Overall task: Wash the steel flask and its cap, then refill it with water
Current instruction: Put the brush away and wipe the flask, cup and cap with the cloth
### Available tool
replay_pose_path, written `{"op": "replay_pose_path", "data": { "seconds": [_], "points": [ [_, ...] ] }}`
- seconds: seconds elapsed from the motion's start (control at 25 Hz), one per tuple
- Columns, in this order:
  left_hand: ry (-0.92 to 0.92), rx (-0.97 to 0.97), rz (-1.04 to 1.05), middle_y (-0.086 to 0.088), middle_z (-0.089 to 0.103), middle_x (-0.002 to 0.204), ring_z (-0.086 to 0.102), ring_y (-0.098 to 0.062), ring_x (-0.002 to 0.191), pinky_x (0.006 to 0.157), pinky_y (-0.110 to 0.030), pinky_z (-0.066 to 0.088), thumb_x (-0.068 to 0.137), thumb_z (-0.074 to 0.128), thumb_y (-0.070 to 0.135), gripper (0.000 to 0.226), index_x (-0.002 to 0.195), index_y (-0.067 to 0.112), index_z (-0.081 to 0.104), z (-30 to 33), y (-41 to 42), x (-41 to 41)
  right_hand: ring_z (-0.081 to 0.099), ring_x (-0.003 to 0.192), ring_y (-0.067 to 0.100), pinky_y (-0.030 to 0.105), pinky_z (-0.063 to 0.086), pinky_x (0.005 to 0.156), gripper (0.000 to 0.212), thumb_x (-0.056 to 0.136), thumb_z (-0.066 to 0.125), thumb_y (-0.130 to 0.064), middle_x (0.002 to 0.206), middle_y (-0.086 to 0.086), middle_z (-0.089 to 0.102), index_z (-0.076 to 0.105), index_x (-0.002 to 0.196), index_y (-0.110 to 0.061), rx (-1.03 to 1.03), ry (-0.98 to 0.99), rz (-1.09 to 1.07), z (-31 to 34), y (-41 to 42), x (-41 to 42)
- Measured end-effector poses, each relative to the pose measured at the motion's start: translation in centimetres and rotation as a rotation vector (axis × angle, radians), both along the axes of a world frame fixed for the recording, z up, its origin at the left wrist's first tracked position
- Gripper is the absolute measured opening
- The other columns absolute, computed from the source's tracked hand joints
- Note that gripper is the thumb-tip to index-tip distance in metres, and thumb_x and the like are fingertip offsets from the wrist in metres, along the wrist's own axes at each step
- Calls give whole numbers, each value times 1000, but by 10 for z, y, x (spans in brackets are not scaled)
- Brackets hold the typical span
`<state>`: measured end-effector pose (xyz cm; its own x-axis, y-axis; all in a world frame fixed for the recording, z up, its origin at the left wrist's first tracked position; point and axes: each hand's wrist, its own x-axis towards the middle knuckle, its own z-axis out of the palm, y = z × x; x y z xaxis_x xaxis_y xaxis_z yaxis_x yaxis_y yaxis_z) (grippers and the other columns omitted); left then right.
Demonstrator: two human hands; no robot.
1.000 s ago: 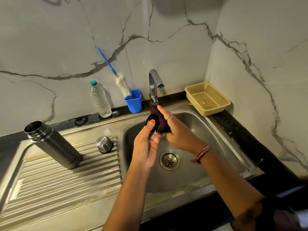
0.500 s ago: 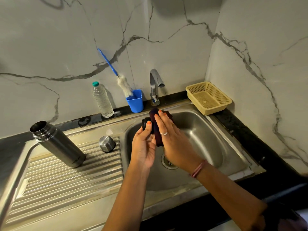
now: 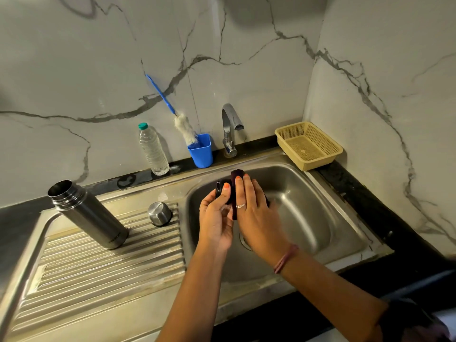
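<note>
Since half a second ago the right hand (image 3: 256, 213) has slid a little further across the small black inner stopper (image 3: 223, 191), its fingers flatter over the dark maroon scrub pad (image 3: 237, 173), while the left thumb has crept up the stopper's rim.

On the ribbed draining board (image 3: 98, 272) the tall open steel flask (image 3: 86, 214) stands uncapped, its domed steel cap (image 3: 160, 214) mouth-down just beside it, both as before. Over the steel sink basin (image 3: 308, 218), the left hand (image 3: 216, 223) pinches the stopper between thumb and fingers; the right hand presses the pad against it with nearly straight fingers, thumb hidden.

To do this well, I'd judge she should turn the stopper in the left hand so the pad reaches its threads. The curved chrome tap (image 3: 230, 129) shows no stream.
</note>
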<state>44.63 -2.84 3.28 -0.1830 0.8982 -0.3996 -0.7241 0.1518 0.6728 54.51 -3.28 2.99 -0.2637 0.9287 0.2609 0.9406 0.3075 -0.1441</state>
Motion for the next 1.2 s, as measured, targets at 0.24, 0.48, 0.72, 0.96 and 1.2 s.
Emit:
{"op": "replay_pose_path", "data": {
  "seconds": [0.24, 0.48, 0.72, 0.96, 1.2],
  "points": [
    [-58, 68, -45, -20, 62, 129, 70, -24, 100, 81, -30, 60, 70, 76, 8, 68, 134, 4, 52, -5, -3, -5, 53, 115, 27, 38, 50, 87, 68, 84, 62, -7, 133, 9, 47, 27, 142, -14, -303, 266, 112, 31, 36, 20],
    [-37, 90, -5, -14, 66, 120, 72, -17, 87, 69, -28, 61, 77, 71, 7, 55, 129, 11, 55, -3, 3, 1, 53, 118, 32, 43, 57, 74, 68, 83, 52, -20, 136, 20, 47, 29, 144, 0, -66, 52, 0, 2, 1, 0],
    [-113, 165, -103, -15, 70, 114, 68, -23, 105, 80, -27, 60, 77, 65, 2, 53, 128, 12, 56, -10, 4, -4, 53, 115, 28, 41, 49, 92, 69, 83, 60, -6, 136, 10, 44, 26, 142, -14, -408, 328, 105, 22, 49, 22],
    [-162, 184, -92, -16, 67, 121, 70, -24, 100, 77, -31, 61, 83, 60, 7, 55, 137, 11, 52, -15, 17, -8, 55, 114, 32, 41, 58, 74, 62, 86, 44, -17, 133, 19, 48, 30, 144, 1, -45, 97, -19, -8, 10, -5],
    [-115, 126, -168, -13, 68, 115, 67, -21, 95, 76, -31, 58, 89, 65, 19, 53, 139, 9, 50, -20, 17, -9, 42, 125, 24, 35, 49, 94, 74, 86, 59, -13, 139, 9, 37, 17, 147, -9, -173, 242, 56, 5, 35, 6]
  ]
}}
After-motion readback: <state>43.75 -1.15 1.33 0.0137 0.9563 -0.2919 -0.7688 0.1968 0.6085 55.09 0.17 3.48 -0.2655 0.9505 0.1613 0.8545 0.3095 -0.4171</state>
